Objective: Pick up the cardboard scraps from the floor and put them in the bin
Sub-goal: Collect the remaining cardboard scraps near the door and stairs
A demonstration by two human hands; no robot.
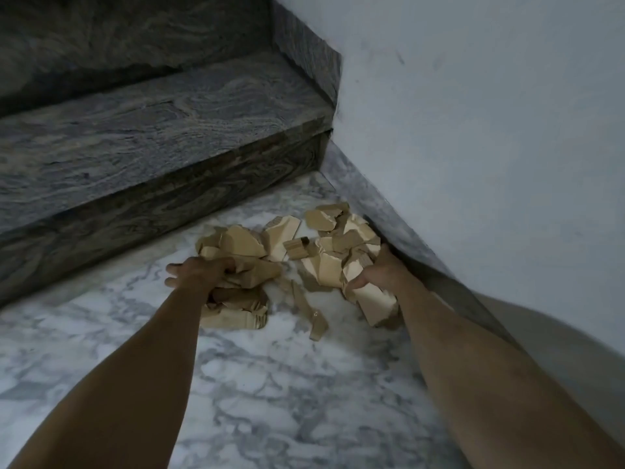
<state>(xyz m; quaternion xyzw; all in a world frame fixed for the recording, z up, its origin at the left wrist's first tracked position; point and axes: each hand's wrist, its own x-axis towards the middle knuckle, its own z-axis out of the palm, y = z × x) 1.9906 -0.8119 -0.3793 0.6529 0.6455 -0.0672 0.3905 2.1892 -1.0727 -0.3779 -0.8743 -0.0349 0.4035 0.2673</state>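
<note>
Hands closed around cardboard scraps

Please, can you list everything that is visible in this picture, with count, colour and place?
cardboard scraps: many, tan, piled on the floor in the corner by the wall
floor: one, white and grey marble, foreground
stair steps: two visible, dark grey stone, upper left
wall: one, pale grey, right
bin: none in view
left hand: one, closed on scraps at the pile's left
right hand: one, closed on scraps at the pile's right
</note>
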